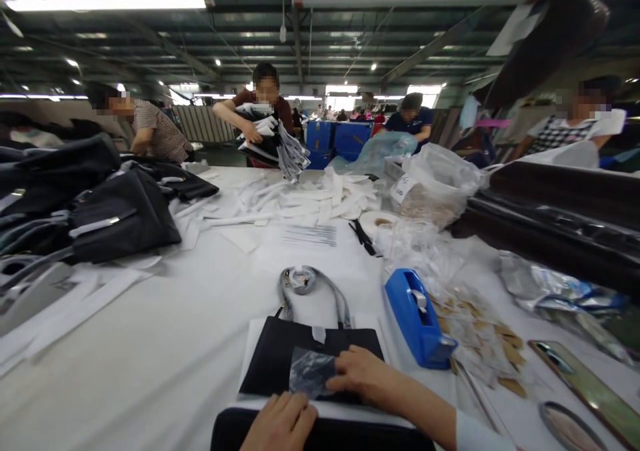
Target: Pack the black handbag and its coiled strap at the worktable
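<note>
A black bag (280, 357) lies flat on a white sheet near the front edge of the white table (165, 344), its grey handle (310, 284) stretched away from me. A small clear plastic piece (311, 372) rests on the bag. My right hand (363, 374) pinches the right edge of that plastic piece. My left hand (280, 424) lies just below it, fingers curled onto the bag's lower edge, above another black bag (320, 434) at the very front.
A blue tape dispenser (417, 317) stands right of the bag, beside small packets (480, 334). Piles of black bags (100, 211) lie left, dark rolls (560, 217) right, white paper strips (300, 201) mid-table. Several other people work at the far side.
</note>
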A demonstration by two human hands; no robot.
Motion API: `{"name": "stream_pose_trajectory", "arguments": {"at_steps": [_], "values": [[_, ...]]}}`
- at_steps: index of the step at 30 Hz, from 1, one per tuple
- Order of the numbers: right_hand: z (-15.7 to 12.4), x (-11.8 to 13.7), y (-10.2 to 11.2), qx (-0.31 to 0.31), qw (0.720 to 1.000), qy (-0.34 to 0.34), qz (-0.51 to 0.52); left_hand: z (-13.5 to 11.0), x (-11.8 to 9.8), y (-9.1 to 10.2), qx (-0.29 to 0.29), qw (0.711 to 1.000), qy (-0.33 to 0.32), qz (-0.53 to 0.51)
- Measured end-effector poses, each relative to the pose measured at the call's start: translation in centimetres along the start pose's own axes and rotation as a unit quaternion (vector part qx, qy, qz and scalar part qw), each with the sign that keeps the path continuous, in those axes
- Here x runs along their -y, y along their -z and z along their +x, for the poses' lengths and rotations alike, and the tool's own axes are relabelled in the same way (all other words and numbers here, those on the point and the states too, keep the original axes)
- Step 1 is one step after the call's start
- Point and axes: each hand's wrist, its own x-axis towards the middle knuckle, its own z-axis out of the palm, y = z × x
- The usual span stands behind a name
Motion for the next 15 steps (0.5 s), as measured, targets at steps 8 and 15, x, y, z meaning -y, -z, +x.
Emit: {"name": "stream_pose_trajectory", "arguments": {"at_steps": [8, 15], "values": [[-1.4, 1.1, 2.1, 0.004, 0.939, -0.136, 0.315, 5.2, -0.7, 5.0, 0.261, 0.944, 0.118, -0.166], [-4.2, 3.4, 2.0, -0.092, 0.913, -0.278, 0.283, 5.9, 0.8, 2.1, 0.246, 0.956, 0.115, -0.11]]}}
